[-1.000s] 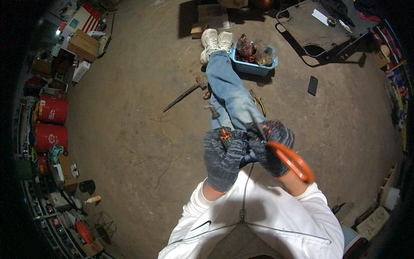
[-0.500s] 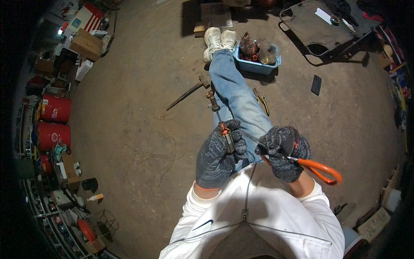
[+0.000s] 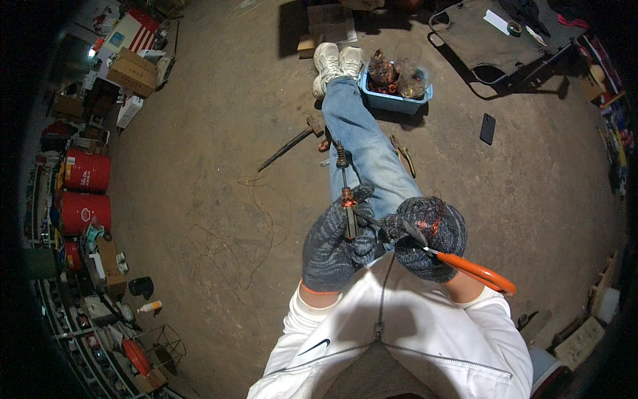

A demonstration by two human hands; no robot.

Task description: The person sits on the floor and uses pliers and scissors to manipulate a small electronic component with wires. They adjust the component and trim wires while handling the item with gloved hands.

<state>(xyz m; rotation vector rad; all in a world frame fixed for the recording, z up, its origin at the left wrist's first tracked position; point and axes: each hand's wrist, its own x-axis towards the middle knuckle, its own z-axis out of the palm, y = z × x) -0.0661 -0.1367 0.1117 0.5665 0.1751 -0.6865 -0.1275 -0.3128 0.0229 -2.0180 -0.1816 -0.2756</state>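
My gloved left hand [image 3: 335, 243] is closed around a motor armature [image 3: 349, 211], a metal core with copper windings. Its thin shaft points away from me and carries a dark ribbed end piece. Close beside it on the right, my gloved right hand [image 3: 432, 233] grips scissors with orange loop handles [image 3: 475, 271]. A dark pointed metal piece reaches from the right hand towards the armature; whether it touches the windings I cannot tell. Fine copper wire [image 3: 435, 216] lies tangled over the back of the right glove. Both hands are above my jeans.
A hammer [image 3: 289, 147] lies left of my legs, and pliers [image 3: 403, 157] lie to their right. Near my shoes stands a blue bin [image 3: 392, 103] with copper scrap and a plastic bag. A phone [image 3: 488, 129] is on the floor. Loose wire [image 3: 269, 226] trails at left; red drums [image 3: 86, 211] line that side.
The armature has turned more upright and shifted slightly right. My right hand has moved left, closer to it, with the scissors turning along; more copper wire shows on its glove.
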